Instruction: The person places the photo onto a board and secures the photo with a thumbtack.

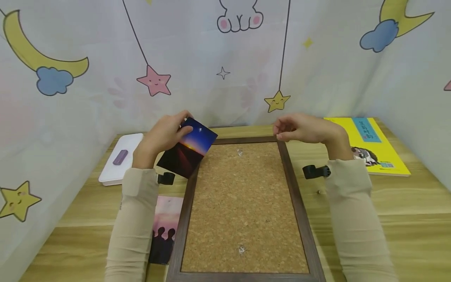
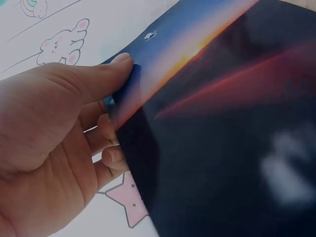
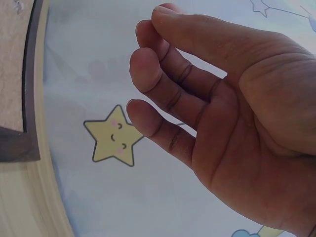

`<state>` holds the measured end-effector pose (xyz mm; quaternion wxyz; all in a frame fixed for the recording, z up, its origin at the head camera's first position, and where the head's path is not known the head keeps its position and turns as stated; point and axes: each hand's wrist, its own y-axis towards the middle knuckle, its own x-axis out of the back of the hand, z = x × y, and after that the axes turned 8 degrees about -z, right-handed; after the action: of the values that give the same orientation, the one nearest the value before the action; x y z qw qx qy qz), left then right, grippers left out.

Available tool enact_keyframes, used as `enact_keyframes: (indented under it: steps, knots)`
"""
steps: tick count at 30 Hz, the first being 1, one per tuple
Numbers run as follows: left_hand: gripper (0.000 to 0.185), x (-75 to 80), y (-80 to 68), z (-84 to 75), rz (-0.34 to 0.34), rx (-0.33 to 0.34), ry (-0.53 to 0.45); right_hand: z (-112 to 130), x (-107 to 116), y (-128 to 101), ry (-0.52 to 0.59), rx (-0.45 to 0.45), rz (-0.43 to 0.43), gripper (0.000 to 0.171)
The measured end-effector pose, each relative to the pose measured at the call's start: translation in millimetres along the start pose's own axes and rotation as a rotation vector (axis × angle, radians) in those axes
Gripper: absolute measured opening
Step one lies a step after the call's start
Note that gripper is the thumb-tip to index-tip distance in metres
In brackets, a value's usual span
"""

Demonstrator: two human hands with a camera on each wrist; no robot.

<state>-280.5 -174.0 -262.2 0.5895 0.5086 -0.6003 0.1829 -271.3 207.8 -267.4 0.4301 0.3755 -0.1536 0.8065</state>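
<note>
Left hand (image 1: 165, 135): you pinch the sunset photo (image 1: 188, 149) by its edge, keeping its face clear.
Right hand (image 1: 304, 128): loosely curled, holding nothing, above the cork board (image 1: 243, 203) corner.

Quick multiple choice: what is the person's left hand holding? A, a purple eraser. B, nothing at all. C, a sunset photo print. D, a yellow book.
C: the left hand pinches the sunset photo between thumb and fingers at its edge, over the cork board's top left corner; the left wrist view shows the thumb pressed on the print.
</note>
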Motion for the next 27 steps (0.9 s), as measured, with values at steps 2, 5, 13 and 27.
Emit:
enact_keyframes:
  steps: [2, 5, 13, 27]
  knots:
    - [0.025, 0.8, 2.2, -2.2, -0.006, -0.002, -0.008, 2, 2, 2, 0.01, 0.009, -0.013, 0.02]
    - [0.023, 0.2, 4.6, -5.5, -0.012, -0.004, -0.038, 3, 5, 4, 0.004, 0.02, -0.027, 0.02]
    - [0.025, -10.1, 10.5, -7.2, -0.001, 0.019, -0.117, 10, 5, 12, -0.004, 0.043, -0.063, 0.011]
    - [0.03, -35.0, 22.7, -27.8, 0.091, 0.004, -0.148, 24, -4, 25, -0.072, 0.092, -0.032, 0.008]
